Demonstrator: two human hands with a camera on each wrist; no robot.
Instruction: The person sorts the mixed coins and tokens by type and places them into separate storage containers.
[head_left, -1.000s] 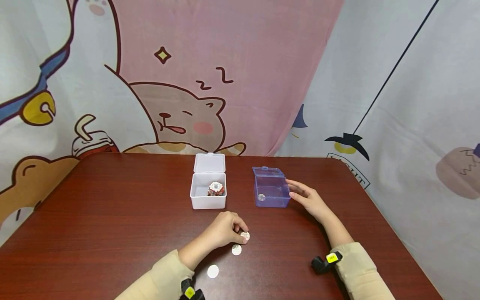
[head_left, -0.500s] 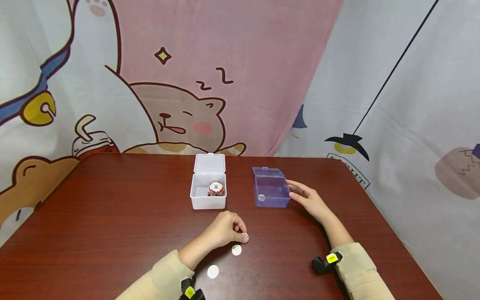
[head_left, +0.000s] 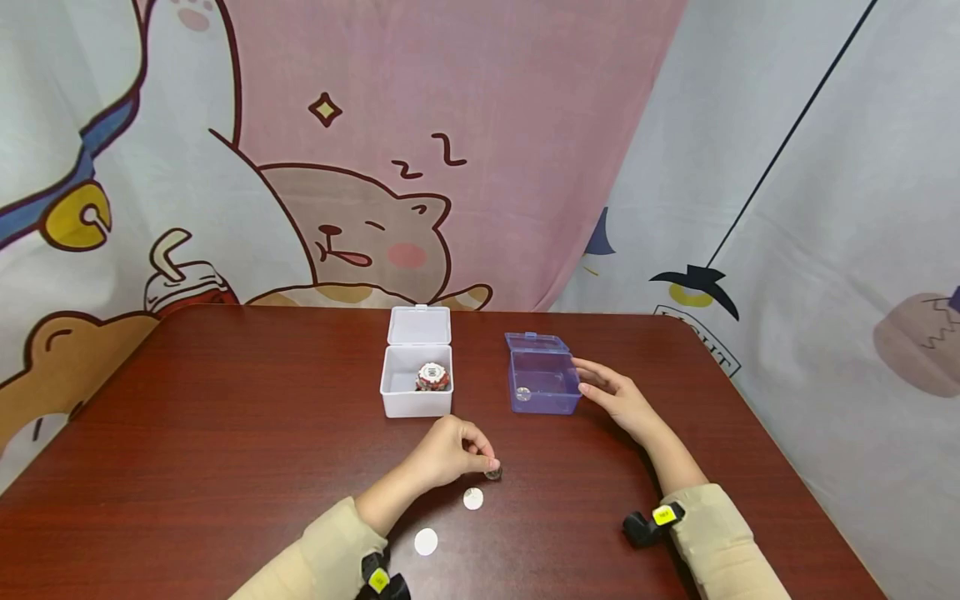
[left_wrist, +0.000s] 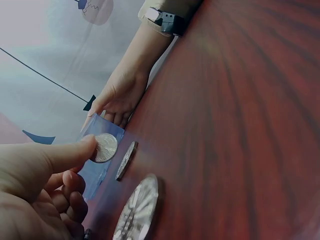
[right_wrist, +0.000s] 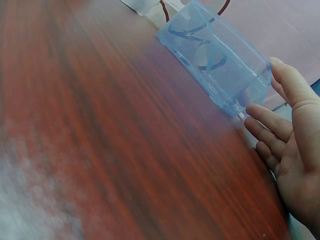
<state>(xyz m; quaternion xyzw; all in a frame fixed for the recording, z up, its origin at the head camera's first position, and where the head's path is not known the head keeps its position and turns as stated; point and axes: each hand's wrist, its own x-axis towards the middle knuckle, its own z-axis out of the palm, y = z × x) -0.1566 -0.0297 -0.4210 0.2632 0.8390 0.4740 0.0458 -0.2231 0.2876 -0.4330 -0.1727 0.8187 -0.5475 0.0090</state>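
Note:
My left hand (head_left: pixel 450 454) pinches a silver coin (left_wrist: pixel 106 148) between thumb and fingers, low over the table; in the head view the coin (head_left: pixel 492 473) looks dark, tipped up on edge. Two more silver coins lie flat nearby: one coin (head_left: pixel 472 498) just below the hand, another coin (head_left: pixel 426 542) nearer the front. A translucent blue-purple plastic box (head_left: pixel 546 404) stands beyond, its lid raised, with a coin (head_left: pixel 522 393) inside at the front left. My right hand (head_left: pixel 617 403) rests against that box's right side, fingers fairly straight; the right wrist view shows its thumb by the rim.
Left of the purple box, a white plastic box (head_left: pixel 417 407) stands with its lid back, holding a stack of red and white poker chips (head_left: pixel 432 377). The dark red wooden table (head_left: pixel 225 433) ends at a cartoon-print curtain (head_left: pixel 540 125).
The pinched coin has turned from showing its bright face to standing nearly edge-on, and my left hand has shifted slightly upward. My right hand and both boxes stay put.

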